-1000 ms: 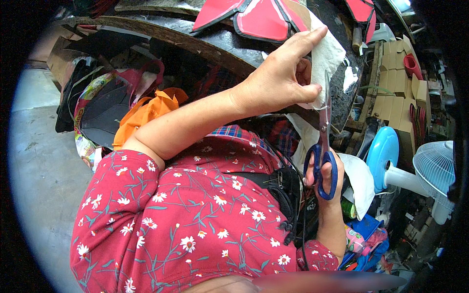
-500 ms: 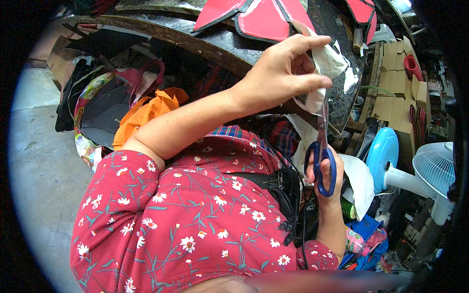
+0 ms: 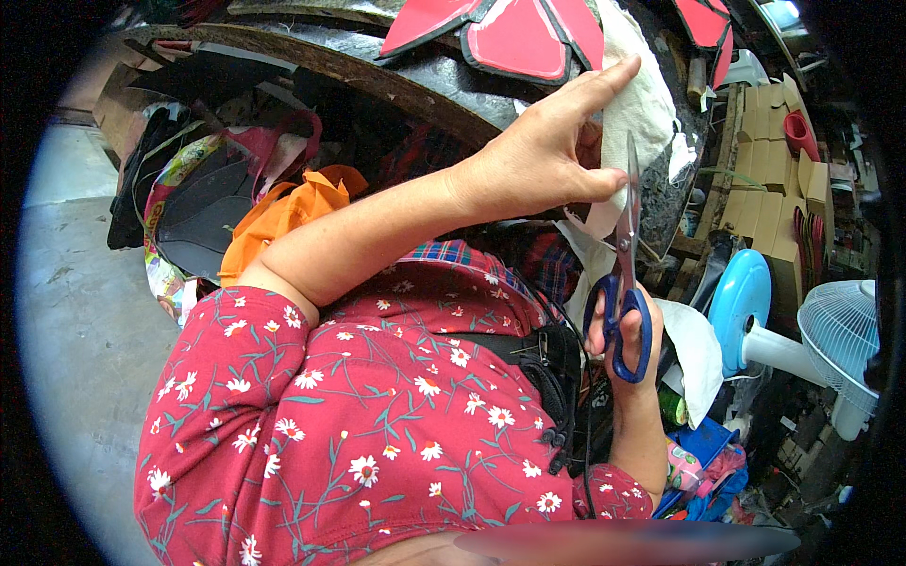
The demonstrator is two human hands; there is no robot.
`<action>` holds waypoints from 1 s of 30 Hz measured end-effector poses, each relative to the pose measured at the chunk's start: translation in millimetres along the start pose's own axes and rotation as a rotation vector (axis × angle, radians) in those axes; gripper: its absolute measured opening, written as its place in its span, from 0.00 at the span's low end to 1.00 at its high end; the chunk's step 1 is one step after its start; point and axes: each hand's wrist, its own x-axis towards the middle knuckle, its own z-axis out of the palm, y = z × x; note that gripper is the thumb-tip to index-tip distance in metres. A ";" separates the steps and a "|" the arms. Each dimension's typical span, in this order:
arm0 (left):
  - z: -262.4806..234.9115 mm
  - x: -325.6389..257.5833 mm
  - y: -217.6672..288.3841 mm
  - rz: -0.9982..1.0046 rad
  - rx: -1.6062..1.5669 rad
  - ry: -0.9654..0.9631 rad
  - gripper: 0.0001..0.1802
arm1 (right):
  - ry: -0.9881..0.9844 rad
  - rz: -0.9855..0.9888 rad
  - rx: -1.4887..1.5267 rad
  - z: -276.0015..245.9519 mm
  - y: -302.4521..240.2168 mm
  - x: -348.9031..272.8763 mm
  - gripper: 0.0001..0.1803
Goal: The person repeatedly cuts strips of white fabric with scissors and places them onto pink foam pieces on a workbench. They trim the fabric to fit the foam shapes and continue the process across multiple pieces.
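My left hand (image 3: 552, 151) reaches up and across, thumb and fingers closed on a piece of white cloth (image 3: 630, 90), whose edge hangs below the thumb. My right hand (image 3: 630, 354), lower down, grips a pair of scissors (image 3: 625, 243) with dark blue handles, fingers through the loops. The blades point upward and one lies in front of the cloth, its tip near my left thumb. Just beyond my left hand, red panels with black edging (image 3: 519, 38) lie on the dark worktop (image 3: 377, 71).
To the right stand a blue and white fan (image 3: 741, 302), another fan with a white grille (image 3: 838, 325) and stacked cardboard boxes (image 3: 764, 170). An orange cloth (image 3: 293, 222) and a patterned bag (image 3: 170, 226) sit at left. A dark cord (image 3: 590, 424) hangs by my body.
The white cloth has spread out and shows more of its face. The scissors' blade has come in front of it, with the handles further apart. My left hand has shifted slightly.
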 end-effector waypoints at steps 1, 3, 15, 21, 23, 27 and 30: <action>2.4 -0.4 -0.2 0.007 0.046 -0.020 0.51 | 0.006 -0.005 0.012 2.0 0.8 1.3 0.39; 7.7 -1.1 -1.2 0.057 0.028 -0.044 0.51 | 0.030 -0.043 0.051 5.3 2.6 4.5 0.39; -4.0 5.9 -4.5 -0.022 -0.088 0.076 0.44 | 0.036 0.011 0.002 -2.7 6.3 3.9 0.35; 0.5 5.1 -2.5 -0.076 -0.032 0.027 0.51 | 0.026 -0.032 -0.065 -4.1 5.1 16.7 0.39; 4.4 1.1 -1.1 -0.131 -0.025 -0.037 0.52 | 0.017 -0.061 -0.066 -3.8 6.1 21.4 0.42; 3.4 -0.5 1.4 -0.114 0.029 -0.055 0.54 | -0.003 -0.030 -0.008 -4.8 7.8 21.2 0.40; 1.5 0.0 2.2 -0.162 0.030 -0.057 0.52 | 0.020 0.010 0.032 -5.1 8.3 15.5 0.38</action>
